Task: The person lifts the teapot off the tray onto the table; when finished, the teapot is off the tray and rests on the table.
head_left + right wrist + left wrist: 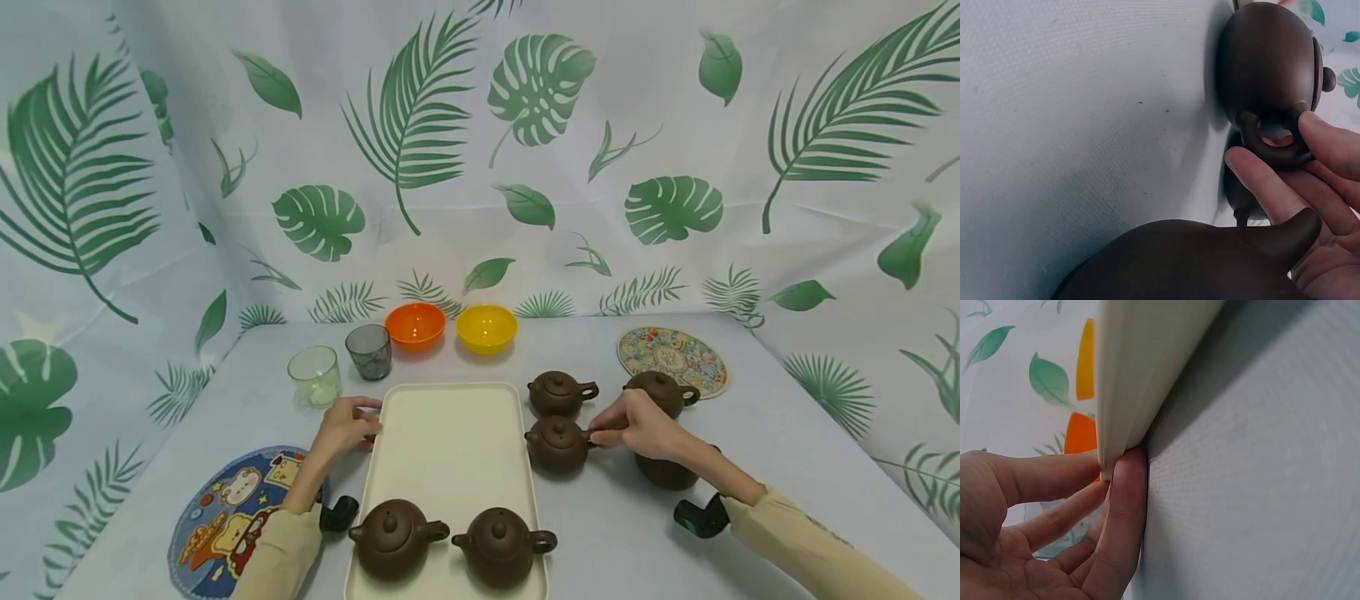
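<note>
At the centre of the head view lies a cream tray (450,442) with two brown teapots (395,537) already standing at its lower end; by my judgement the loading is partly done, since four more teapots remain on the grey table (787,450) right of the tray. The right hand (637,425) pinches the handle of the teapot (557,444) touching the tray's right edge, fingers curled round the loop in the right wrist view. The left hand (347,425) grips the tray's left rim, thumb above and fingers under it. That teapot is small, round and matte brown, upright, its lid on with a round knob.
</note>
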Demonstrator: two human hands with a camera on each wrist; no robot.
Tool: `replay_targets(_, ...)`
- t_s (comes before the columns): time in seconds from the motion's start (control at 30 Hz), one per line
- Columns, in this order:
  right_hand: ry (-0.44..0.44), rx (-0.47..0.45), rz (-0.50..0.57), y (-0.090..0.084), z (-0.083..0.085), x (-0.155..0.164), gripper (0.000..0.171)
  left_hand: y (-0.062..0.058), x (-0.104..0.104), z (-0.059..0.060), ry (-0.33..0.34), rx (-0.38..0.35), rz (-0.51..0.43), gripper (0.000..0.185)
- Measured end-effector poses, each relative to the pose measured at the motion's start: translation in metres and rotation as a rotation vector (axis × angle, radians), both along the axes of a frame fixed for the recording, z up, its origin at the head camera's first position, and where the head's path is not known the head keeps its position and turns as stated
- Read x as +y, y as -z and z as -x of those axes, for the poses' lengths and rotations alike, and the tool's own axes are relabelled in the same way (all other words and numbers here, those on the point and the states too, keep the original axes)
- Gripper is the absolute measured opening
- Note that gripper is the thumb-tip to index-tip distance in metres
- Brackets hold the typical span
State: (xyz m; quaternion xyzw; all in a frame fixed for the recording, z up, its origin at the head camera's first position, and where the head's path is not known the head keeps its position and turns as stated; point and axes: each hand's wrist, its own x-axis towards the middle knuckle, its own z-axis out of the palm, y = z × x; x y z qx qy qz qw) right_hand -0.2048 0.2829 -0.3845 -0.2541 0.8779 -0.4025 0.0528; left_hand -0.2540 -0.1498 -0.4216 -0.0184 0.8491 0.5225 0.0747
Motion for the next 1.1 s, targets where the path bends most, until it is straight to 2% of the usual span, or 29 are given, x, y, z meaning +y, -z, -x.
replay_targets(0.4,0.006,0.022,-0.077,0.002,0.004,0.000,0.007,0.000,0.000,-0.001,0.013,0.025,-0.008,0.038)
replay_targets(0.73,0.012,0.073,-0.126,-0.002,0.003,-0.003,0.008,0.002,0.001,0.000,-0.013,0.022,0.006,0.039)
replay_targets(0.83,0.054,0.115,-0.113,-0.005,-0.001,-0.006,0.011,0.002,0.002,-0.001,-0.013,0.024,0.008,0.038)
replay_targets(0.97,0.124,0.146,-0.047,-0.012,-0.010,-0.014,0.017,0.001,0.003,-0.001,-0.009,0.027,0.010,0.038)
replay_targets(1.1,0.111,0.124,0.032,-0.022,-0.022,-0.027,0.019,0.000,0.002,-0.001,-0.010,0.024,0.014,0.038)
